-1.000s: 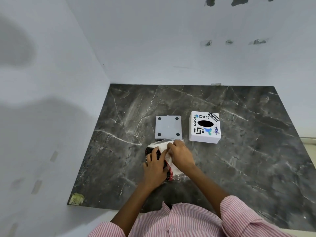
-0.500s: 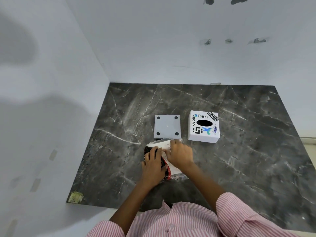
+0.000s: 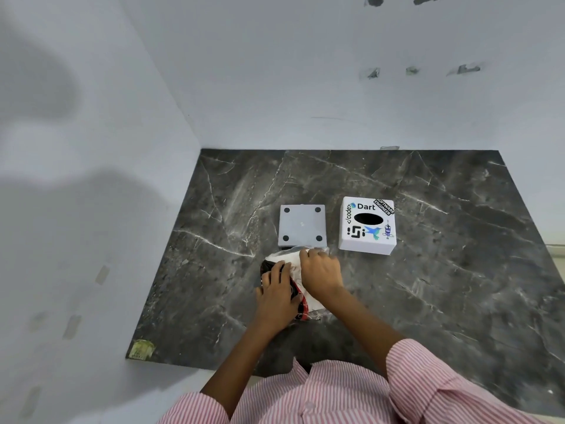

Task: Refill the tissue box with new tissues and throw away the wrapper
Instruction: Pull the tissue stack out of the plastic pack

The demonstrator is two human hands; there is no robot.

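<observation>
A wrapped tissue pack (image 3: 286, 257), white with a black and red wrapper, lies on the dark marble table under both hands. My left hand (image 3: 279, 293) presses on its left side, fingers spread over the wrapper. My right hand (image 3: 321, 272) grips the pack's far right end, where clear plastic shows. The white tissue box cover (image 3: 367, 226), with stickers and a dark oval slot, stands to the far right. Just beyond the pack lies the grey box base (image 3: 302, 226), with its feet facing up. Most of the pack is hidden by my hands.
The marble table (image 3: 443, 286) meets white walls at the left and the back. A small yellowish sticker (image 3: 141, 350) sits at the table's near left corner. My striped sleeves fill the bottom of the view.
Both hands stay on the tissue pack. My right hand has shifted slightly along its far end. The box cover and base have not moved.
</observation>
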